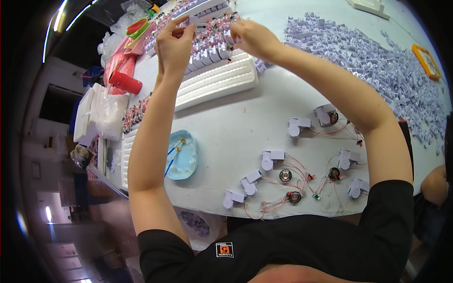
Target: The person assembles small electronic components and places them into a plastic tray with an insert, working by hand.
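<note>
Both my arms reach to the far side of the table. My left hand (173,47) is closed, its thumb and fingers pinching a small light-grey plastic housing (200,27) with a dark slot. My right hand (255,38) has its fingers bent together at the end of a row of grey housings with red and white wires (207,54). Whatever its fingertips hold there is hidden. The row sits on a white ribbed foam tray (222,84), which lies beneath and in front of both hands.
Several grey housings (273,159) with wires and round black speakers (294,197) lie near the front edge. A blue dish (189,165) holds two blue sticks. Loose grey parts (349,61) are heaped at right, beside an orange-framed object (426,61). A red cylinder (125,82) lies at left.
</note>
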{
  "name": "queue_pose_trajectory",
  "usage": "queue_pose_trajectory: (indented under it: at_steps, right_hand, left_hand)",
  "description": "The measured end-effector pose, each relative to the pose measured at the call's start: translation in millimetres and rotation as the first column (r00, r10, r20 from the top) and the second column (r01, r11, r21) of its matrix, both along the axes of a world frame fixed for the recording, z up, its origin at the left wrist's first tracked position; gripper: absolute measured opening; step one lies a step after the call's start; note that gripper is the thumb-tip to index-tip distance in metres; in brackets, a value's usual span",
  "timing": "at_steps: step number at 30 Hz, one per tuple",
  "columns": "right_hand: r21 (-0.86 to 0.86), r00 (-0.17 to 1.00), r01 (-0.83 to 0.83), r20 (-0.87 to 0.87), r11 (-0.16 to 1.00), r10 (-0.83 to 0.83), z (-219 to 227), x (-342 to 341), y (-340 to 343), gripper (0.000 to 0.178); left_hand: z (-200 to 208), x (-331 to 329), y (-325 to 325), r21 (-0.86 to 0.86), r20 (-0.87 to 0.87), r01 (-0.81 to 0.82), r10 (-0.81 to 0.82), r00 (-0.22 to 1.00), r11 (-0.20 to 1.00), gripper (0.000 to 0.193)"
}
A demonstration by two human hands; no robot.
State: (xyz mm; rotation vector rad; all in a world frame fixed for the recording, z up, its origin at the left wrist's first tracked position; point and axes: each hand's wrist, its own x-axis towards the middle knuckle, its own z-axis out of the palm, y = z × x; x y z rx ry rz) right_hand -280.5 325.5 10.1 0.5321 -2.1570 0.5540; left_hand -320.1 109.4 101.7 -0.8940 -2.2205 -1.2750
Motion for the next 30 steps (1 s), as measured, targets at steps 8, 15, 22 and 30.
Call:
queue_pose_trajectory:
  at_steps: [8,15,22,30]
  right_hand:
    - [-0.166,0.689,0.310,0.718,0.936,-0.101,-2.2,5.3,-30.2,0.045]
    - [-0.231,0.598,0.384,0.800,0.894,-0.050,10.1,-9.3,-34.3,0.047]
    - [-0.215,0.550,0.398,0.834,0.892,-0.045,13.1,-41.7,-12.5,0.041]
    - [-0.069,0.849,0.397,0.406,0.915,-0.338,5.2,-98.4,13.2,0.017]
  left_hand:
    - [7.4,-2.8,13.4,0.102,0.004,0.000,-0.001,1.000,0.995,0.032]
    - [17.4,-12.7,26.5,0.254,0.108,0.093,-0.124,0.986,0.963,0.036]
    - [7.8,-29.8,16.2,0.201,0.090,0.093,-0.113,0.990,0.975,0.033]
    - [-29.1,-21.1,25.9,-0.008,0.195,0.065,-0.062,0.979,0.998,0.042]
